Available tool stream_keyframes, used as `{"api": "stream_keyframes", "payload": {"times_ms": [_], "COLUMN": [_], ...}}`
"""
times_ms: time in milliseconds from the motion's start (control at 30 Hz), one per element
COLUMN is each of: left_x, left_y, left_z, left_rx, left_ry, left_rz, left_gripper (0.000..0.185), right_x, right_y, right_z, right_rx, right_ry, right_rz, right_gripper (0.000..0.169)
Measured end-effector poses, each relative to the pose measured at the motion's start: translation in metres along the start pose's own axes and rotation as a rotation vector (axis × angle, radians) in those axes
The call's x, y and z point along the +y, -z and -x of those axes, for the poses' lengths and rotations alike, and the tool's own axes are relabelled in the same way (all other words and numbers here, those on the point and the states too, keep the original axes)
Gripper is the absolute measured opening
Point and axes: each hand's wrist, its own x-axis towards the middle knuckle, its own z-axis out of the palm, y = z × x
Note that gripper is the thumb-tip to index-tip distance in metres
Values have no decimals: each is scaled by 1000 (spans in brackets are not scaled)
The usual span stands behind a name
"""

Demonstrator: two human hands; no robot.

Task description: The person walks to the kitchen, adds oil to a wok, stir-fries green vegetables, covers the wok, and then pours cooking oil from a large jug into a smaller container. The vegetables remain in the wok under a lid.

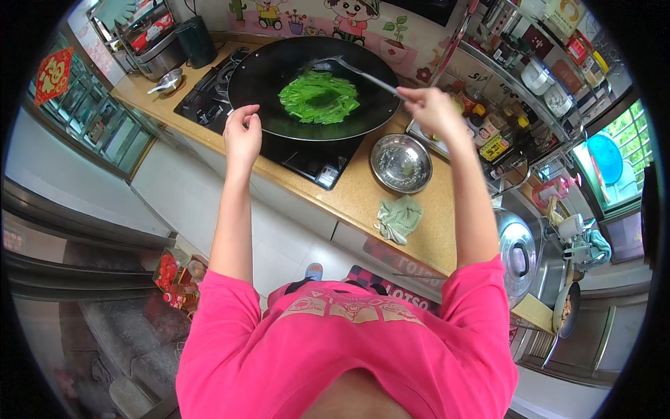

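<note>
A large black wok [261, 89] stands on the black glass gas hob [306, 162]. Chopped green vegetables [319, 99] lie in a ring in its middle. My right hand [432, 110] grips the handle end of a metal spatula [371, 78] beyond the wok's right rim; the spatula's head is at the back edge of the vegetables. At the wok's front left rim is my left hand [243, 131], its thumb and fingers curled close together; whether it pinches the rim or a small handle there is hard to tell.
Right of the hob, a wet steel bowl [401, 163] and a crumpled green cloth [399, 219] rest on the counter. A metal rack [502, 78] with bottles and jars rises behind. Further right are a large domed lid [515, 256] and a sink [549, 267]. A ladle [170, 79] lies at the far left.
</note>
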Motion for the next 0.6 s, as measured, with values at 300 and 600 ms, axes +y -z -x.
{"api": "stream_keyframes", "payload": {"times_ms": [300, 600], "left_x": [63, 63], "left_y": [-67, -82], "left_z": [59, 73], "left_rx": [-624, -731], "left_ry": [91, 101], "left_rz": [386, 398], "left_gripper": [18, 19], "right_x": [3, 16], "right_y": [-61, -35], "right_z": [39, 36], "right_rx": [-12, -196], "right_ry": [-225, -321], "right_rz": [-251, -803], "right_gripper": [32, 37]}}
